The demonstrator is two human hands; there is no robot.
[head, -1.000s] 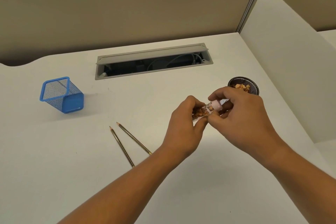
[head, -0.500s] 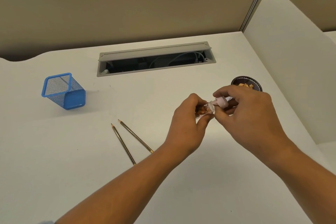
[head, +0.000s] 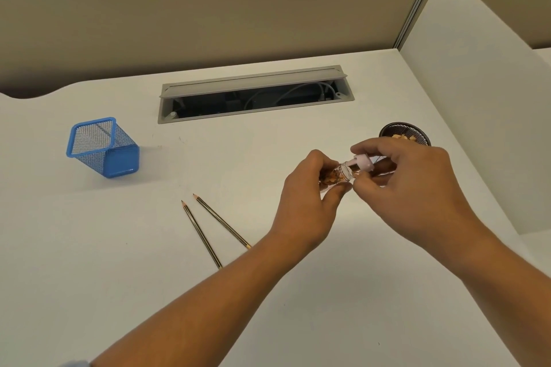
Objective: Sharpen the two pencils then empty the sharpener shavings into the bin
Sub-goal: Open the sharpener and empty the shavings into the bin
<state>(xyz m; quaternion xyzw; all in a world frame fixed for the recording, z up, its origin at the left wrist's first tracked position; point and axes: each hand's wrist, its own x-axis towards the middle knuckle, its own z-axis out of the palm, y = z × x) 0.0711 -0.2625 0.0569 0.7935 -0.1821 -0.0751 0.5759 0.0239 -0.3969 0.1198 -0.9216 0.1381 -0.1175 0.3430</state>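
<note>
My left hand (head: 307,199) grips the clear container of the sharpener (head: 343,173), which holds brown shavings. My right hand (head: 411,188) pinches the sharpener's pink cap (head: 364,162) at the container's mouth; a small gap shows between cap and container. Both hands hover above the white desk (head: 89,247), just left of a black mesh bin (head: 402,131) that has shavings inside and is partly hidden by my right hand. Two dark striped pencils (head: 208,226) lie side by side on the desk, tips pointing away, left of my left forearm.
A blue mesh pen holder (head: 104,146) stands at the left of the desk. A grey cable tray (head: 253,95) with its flap raised is set into the desk behind. A white divider panel (head: 477,98) borders the right side, a beige partition the back.
The pink cap has come away a little from the clear container, leaving a gap. Both hands stay in about the same place near the black bin.
</note>
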